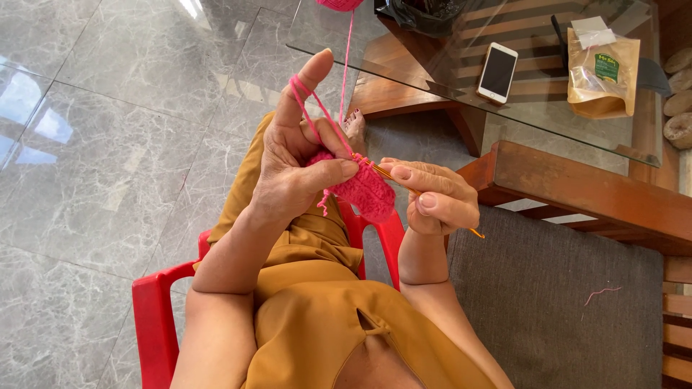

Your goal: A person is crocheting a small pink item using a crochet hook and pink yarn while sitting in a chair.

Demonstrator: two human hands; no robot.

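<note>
Two hands crocheting a small pink piece over the lap.

The left hand (pixel 299 162) pinches the pink crochet piece (pixel 367 193) between thumb and fingers, index finger raised with the pink yarn (pixel 344 68) looped over it — the strand runs up to a pink yarn ball (pixel 339 3) at the top edge. The right hand (pixel 436 198) is closed around a thin orange crochet hook (pixel 432 202), its tip at the piece's upper edge. The piece looks only partly made — several dense rows done, yarn not yet cut. Around them: a red plastic chair (pixel 155 317), a glass table (pixel 533 94) bearing a white phone (pixel 497 72) and a brown pouch (pixel 602 72), a grey cushion (pixel 555 302).
</note>
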